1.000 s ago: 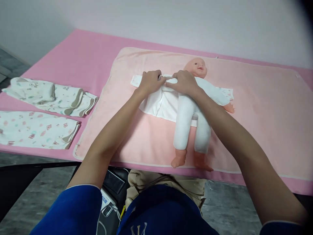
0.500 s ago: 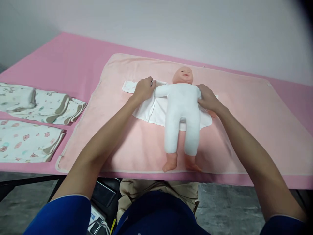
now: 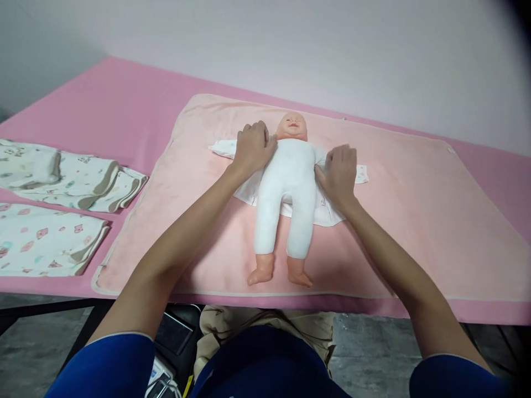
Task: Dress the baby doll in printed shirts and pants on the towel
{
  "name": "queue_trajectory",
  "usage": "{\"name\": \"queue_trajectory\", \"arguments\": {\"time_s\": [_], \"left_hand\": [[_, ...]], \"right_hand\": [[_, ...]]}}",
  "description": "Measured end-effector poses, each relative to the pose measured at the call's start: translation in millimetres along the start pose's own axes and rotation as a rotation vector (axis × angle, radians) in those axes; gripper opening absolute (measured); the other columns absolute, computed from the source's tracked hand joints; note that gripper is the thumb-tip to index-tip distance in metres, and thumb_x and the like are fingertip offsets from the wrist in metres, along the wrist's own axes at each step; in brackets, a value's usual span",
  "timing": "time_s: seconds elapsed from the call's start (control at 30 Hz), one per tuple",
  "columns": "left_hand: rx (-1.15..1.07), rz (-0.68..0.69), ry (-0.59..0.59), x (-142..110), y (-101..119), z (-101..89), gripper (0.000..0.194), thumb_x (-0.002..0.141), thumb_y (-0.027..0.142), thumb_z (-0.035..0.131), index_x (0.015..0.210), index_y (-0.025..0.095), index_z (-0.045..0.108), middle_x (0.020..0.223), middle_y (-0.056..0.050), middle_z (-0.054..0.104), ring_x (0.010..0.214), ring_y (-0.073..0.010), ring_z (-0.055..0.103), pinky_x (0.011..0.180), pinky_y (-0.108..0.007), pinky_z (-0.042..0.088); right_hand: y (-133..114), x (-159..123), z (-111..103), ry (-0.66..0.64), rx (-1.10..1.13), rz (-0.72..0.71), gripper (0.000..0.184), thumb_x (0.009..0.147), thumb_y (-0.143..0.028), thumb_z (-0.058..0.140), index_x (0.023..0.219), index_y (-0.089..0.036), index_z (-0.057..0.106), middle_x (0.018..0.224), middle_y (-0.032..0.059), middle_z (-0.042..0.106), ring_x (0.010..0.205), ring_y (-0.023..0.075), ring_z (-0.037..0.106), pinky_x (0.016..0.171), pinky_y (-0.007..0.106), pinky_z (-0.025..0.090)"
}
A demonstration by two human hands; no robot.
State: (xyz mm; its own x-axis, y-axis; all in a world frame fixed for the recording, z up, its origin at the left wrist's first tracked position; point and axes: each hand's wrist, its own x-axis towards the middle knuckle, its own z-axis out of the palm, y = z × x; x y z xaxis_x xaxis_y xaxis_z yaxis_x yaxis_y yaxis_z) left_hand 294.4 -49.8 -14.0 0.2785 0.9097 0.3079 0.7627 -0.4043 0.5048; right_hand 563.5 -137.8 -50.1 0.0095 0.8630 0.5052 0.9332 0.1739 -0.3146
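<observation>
The doll [image 3: 286, 166] lies face up on a peach mat [image 3: 415, 221] covering part of the pink tabletop [image 3: 136, 94], a white shirt [image 3: 331, 217] spread beneath its torso. The person's left hand [image 3: 254, 148] is at one of the doll's shoulders and the right hand [image 3: 338, 174] is over its opposite arm, fingers loosely bent; whether either grip grasps anything cannot be told. Two folded printed cloths [image 3: 93, 178] lie well left of the doll.

No legible text, tiny print on the folded patterned cloth [image 3: 78, 178], too small to read
</observation>
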Motion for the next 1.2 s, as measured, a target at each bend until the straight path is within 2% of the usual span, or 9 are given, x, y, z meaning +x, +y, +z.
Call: {"name": "queue_trajectory", "arguments": {"time_s": [0.17, 0.27, 0.37, 0.47, 0.63, 0.77, 0.9, 1.03, 1.2], "left_hand": [[-0.022, 0.288, -0.104, 2.5, 71.0, 13.1, 0.048, 0.106, 0.066, 0.058, 0.133, 0.027, 0.062, 0.136, -0.017, 0.066, 0.143, -0.0462, 0.051, 0.119, -0.062, 0.036], [0.026, 0.491, -0.273, 26.0, 109.0, 49.8, 0.045, 0.102, 0.055, 0.065, 0.133, 0.022, 0.067, 0.140, -0.018, 0.069, 0.142, -0.0422, 0.054, 0.119, -0.057, 0.038], [0.154, 0.552, -0.487, 49.7, 128.0, 82.2, 0.050, 0.095, 0.053, 0.069, 0.130, 0.018, 0.072, 0.134, -0.019, 0.076, 0.132, -0.0394, 0.064, 0.117, -0.053, 0.041], [0.189, 0.535, -0.537, 57.8, 128.1, 88.8, 0.055, 0.093, 0.065, 0.064, 0.119, 0.019, 0.077, 0.126, -0.016, 0.080, 0.119, -0.0375, 0.071, 0.113, -0.052, 0.043], [-0.042, 0.338, -0.213, 41.6, 106.6, 65.8, 0.047, 0.096, 0.065, 0.056, 0.093, 0.021, 0.073, 0.095, -0.012, 0.077, 0.090, -0.0311, 0.070, 0.081, -0.045, 0.047], [-0.085, 0.283, -0.131, 31.4, 100.0, 55.4, 0.037, 0.095, 0.058, 0.062, 0.083, 0.024, 0.070, 0.081, -0.012, 0.065, 0.087, -0.0319, 0.066, 0.074, -0.046, 0.043], [-0.075, 0.290, -0.170, 30.7, 102.7, 55.9, 0.037, 0.091, 0.060, 0.066, 0.086, 0.025, 0.075, 0.081, -0.012, 0.067, 0.089, -0.0340, 0.067, 0.076, -0.047, 0.045], [-0.026, 0.331, -0.251, 35.0, 103.7, 61.7, 0.047, 0.087, 0.069, 0.069, 0.090, 0.024, 0.081, 0.080, -0.012, 0.073, 0.090, -0.0352, 0.072, 0.085, -0.048, 0.049], [0.102, 0.406, -0.391, 46.5, 105.6, 74.0, 0.055, 0.083, 0.072, 0.069, 0.103, 0.023, 0.084, 0.096, -0.010, 0.083, 0.109, -0.0373, 0.074, 0.105, -0.047, 0.047]], "right_hand": [[-1.0, -34.9, 11.3, -0.394, 0.110, 0.003, 0.032, 0.097, -0.054, 0.052, 0.076, -0.030, 0.048, 0.084, 0.0130, 0.067, 0.083, 0.0365, 0.060, 0.076, 0.053, 0.047], [5.8, -32.5, 17.4, -0.379, 0.148, 0.029, 0.026, 0.093, -0.045, 0.056, 0.076, -0.028, 0.047, 0.087, 0.0141, 0.069, 0.083, 0.0339, 0.059, 0.077, 0.050, 0.042], [6.5, -31.3, 20.6, -0.294, 0.160, 0.088, 0.014, 0.093, -0.036, 0.053, 0.083, -0.027, 0.051, 0.090, 0.0143, 0.070, 0.084, 0.0328, 0.059, 0.077, 0.047, 0.041], [3.8, -34.1, 21.4, -0.267, 0.105, 0.115, 0.012, 0.095, -0.033, 0.051, 0.086, -0.025, 0.054, 0.092, 0.0158, 0.070, 0.088, 0.0355, 0.061, 0.079, 0.049, 0.046], [15.8, -30.4, 18.2, -0.130, 0.026, 0.152, 0.027, 0.100, -0.050, 0.059, 0.109, -0.025, 0.055, 0.122, 0.0186, 0.068, 0.115, 0.0409, 0.061, 0.094, 0.054, 0.053], [36.0, -19.5, 12.7, -0.188, -0.012, 0.214, 0.025, 0.102, -0.049, 0.058, 0.098, -0.026, 0.047, 0.107, 0.0141, 0.070, 0.102, 0.0372, 0.063, 0.095, 0.053, 0.049], [55.4, -11.1, 5.5, -0.232, 0.014, 0.238, 0.022, 0.101, -0.033, 0.051, 0.085, -0.027, 0.037, 0.086, 0.0061, 0.065, 0.085, 0.0292, 0.060, 0.091, 0.047, 0.045], [76.3, -3.7, -12.9, -0.122, 0.137, 0.439, 0.023, 0.101, -0.031, 0.049, 0.084, -0.028, 0.034, 0.079, 0.0024, 0.058, 0.077, 0.0247, 0.054, 0.072, 0.036, 0.040], [85.8, 0.3, -32.5, -0.065, 0.245, 0.472, 0.025, 0.100, -0.027, 0.049, 0.080, -0.027, 0.035, 0.076, -0.0005, 0.049, 0.073, 0.0197, 0.047, 0.067, 0.034, 0.036]]}}
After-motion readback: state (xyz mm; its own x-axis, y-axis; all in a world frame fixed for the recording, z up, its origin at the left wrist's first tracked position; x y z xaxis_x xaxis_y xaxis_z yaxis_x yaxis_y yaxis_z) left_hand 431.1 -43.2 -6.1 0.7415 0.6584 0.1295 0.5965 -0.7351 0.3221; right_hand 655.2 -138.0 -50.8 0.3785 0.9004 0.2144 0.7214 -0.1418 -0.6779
